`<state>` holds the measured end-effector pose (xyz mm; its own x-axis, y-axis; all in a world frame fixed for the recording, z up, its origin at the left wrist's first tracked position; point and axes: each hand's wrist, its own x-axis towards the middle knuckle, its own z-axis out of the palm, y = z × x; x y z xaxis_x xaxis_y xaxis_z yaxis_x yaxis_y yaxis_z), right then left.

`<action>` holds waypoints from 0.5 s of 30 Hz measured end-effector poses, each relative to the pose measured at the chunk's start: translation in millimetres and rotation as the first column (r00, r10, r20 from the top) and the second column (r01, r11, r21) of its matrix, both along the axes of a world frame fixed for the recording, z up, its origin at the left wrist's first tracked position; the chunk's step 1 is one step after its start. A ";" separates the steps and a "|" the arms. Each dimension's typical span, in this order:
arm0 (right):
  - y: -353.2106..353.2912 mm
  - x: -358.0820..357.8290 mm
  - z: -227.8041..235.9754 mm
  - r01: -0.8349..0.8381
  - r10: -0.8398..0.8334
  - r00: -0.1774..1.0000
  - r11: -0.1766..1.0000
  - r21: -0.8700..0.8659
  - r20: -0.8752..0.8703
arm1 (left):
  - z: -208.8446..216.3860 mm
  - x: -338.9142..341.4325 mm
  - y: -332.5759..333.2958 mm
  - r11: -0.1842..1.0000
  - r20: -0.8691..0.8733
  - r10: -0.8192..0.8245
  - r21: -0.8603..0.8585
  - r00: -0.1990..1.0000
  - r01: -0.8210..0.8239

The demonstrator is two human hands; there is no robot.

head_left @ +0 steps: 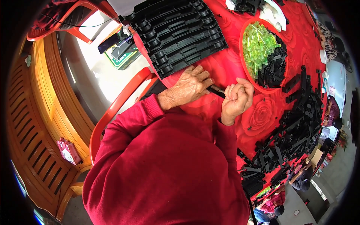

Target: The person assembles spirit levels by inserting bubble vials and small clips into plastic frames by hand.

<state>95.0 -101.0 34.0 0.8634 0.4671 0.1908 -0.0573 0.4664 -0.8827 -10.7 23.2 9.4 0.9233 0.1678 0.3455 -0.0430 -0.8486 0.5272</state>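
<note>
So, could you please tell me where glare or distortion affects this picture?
In the head view, glare washes out the floor at left; in the head view, the wooden bench curves along the dark rim; in the head view, the left hand and right hand look fairly sharp, though the thin dark piece between them shows little detail.

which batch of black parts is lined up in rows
The upper-left batch, beyond the left hand; those in the red basin and heap at right lie jumbled.
</note>
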 end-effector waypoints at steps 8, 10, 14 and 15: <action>-1.4 1.9 -1.8 -0.016 0.017 1.000 0.999 -0.035 0.008 | 1.3 1.9 0.4 1.000 -0.003 -0.002 -0.028 1.000 0.002; -1.6 0.5 -1.9 -0.013 0.016 0.999 0.997 -0.077 0.039 | 0.9 1.3 0.3 1.000 0.006 -0.001 -0.024 1.000 0.001; -2.9 2.7 -0.6 -0.014 0.017 0.999 0.997 -0.079 0.033 | 1.7 2.1 1.2 0.999 0.010 -0.010 -0.033 1.000 0.010; -2.7 1.2 -0.3 -0.017 0.020 0.999 0.996 -0.086 0.033 | 1.4 2.0 1.5 0.999 0.005 -0.010 -0.034 1.000 0.011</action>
